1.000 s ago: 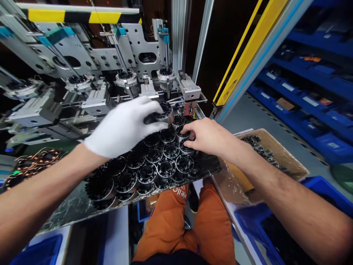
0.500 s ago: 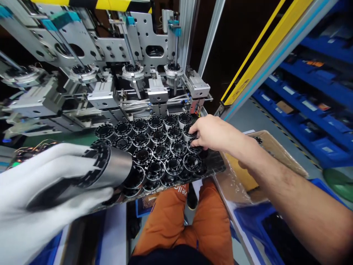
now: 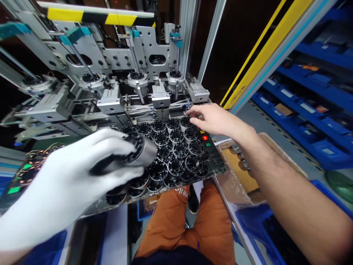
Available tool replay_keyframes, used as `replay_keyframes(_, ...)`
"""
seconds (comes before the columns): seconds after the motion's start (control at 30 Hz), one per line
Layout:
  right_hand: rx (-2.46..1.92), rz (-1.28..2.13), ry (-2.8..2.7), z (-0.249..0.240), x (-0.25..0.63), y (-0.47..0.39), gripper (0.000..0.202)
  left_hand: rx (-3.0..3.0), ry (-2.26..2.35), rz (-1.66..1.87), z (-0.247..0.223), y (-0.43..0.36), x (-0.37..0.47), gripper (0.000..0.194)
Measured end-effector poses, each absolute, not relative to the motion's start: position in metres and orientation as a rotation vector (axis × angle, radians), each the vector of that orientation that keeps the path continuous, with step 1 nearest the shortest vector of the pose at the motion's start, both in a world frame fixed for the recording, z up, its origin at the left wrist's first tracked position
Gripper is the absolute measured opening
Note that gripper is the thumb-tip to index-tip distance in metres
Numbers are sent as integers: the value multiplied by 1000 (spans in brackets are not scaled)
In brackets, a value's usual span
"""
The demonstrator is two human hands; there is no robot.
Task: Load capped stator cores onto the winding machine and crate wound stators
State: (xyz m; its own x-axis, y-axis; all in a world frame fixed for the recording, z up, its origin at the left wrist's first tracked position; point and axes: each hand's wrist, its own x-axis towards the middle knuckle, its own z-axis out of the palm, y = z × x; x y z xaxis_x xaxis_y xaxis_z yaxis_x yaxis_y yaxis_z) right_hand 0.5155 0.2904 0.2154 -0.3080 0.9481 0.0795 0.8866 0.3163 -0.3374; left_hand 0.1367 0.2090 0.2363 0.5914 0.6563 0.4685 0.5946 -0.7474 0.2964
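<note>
The metal cylinder (image 3: 146, 151) is in my gloved left hand (image 3: 110, 162), tilted above the rows of black-rimmed cylinders (image 3: 176, 149) standing packed on the table (image 3: 217, 165). My bare right hand (image 3: 202, 117) is partly open, fingers at the far right end of those rows. Beyond my right wrist, the cardboard box (image 3: 237, 180) holds a few round metal parts (image 3: 245, 164); my forearm hides some of it. My glove covers the rows' left end, and the blue bin (image 3: 275, 235) is cut off, its dark contents unreadable.
</note>
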Motion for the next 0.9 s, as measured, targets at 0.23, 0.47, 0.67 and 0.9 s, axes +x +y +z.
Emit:
replay_keyframes(0.23, -1517, 384, -2260, 180, 519, 282, 46, 2913, 710, 734, 237, 292, 213, 45)
replay_keyframes(0.47, -1542, 374, -2076, 167, 552, 236, 47, 3035, 873, 395, 209, 329, 262, 47)
replay_keyframes(0.67, -1515, 493, -1887, 136, 563, 205, 42, 3045, 953, 275, 203, 321, 266, 42)
replay_keyframes(0.9, -1318, 510, -1805, 154, 527, 217, 57, 2664, 948, 553, 212, 310, 237, 93)
